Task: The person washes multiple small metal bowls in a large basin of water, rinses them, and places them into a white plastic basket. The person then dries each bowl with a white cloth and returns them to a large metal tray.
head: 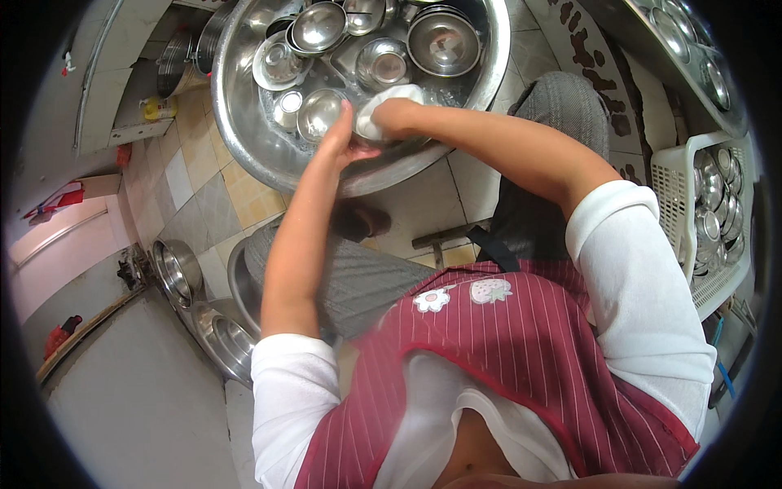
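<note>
Both hands are inside a large round metal basin (498,36) full of metal bowls. My right hand (397,116) presses a white cloth (410,93) into a small bowl (363,125), mostly hidden by the cloth and fingers. Curved around that bowl's left and near side is my left hand (339,137), thumb up and fingers beneath. A shiny metal bowl (319,115) lies just left of my left thumb, with a smaller one (287,105) beside it. Farther in are a tilted bowl (383,66), a wide stacked bowl (443,44) and a pale dish (269,64).
A white plastic basket (667,183) of metal bowls stands at the right, below a metal tub (647,46). Metal pots (177,269) and basins (223,336) sit on the floor at left. A yellow bottle (159,109) stands on a low ledge.
</note>
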A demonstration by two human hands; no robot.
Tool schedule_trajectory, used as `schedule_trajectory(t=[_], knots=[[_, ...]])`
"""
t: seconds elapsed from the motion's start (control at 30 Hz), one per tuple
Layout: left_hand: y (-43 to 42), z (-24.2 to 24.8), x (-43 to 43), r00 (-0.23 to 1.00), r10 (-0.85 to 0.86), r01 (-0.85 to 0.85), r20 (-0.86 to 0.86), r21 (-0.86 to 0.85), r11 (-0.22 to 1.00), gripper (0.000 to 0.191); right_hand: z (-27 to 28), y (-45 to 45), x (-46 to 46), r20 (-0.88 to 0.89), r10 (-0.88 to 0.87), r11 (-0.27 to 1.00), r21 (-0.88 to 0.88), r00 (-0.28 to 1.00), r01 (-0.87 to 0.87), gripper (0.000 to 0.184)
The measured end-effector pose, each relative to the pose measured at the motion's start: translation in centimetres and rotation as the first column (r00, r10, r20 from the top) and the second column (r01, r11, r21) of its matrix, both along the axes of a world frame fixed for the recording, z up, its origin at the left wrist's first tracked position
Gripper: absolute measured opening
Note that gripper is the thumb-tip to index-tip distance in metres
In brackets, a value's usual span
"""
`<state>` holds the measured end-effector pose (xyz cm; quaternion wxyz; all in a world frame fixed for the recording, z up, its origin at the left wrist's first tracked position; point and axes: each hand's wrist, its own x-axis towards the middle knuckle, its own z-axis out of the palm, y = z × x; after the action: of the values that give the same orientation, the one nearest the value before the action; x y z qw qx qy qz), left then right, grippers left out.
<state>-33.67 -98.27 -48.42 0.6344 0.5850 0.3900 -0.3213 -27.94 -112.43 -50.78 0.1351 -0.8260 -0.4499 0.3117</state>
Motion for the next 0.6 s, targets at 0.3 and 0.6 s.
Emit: schedule_trajectory(t=[0.3,0.6], knots=[[-2.9,-0.8,-1.5,0.961,0.147,-0.147,0.234,-0.016,0.989,0.06,0.4,-0.5,-0.3,0.165,-0.303,0.946,-0.071,0.939,0.318,0.028],[-3.5,1.0,-1.2,0.977,-0.087,0.062,0.196,0.131,0.989,0.065,1.4,-0.9,-0.7,0.22,-0.002,0.989,-0.144,0.975,0.035,0.023]])
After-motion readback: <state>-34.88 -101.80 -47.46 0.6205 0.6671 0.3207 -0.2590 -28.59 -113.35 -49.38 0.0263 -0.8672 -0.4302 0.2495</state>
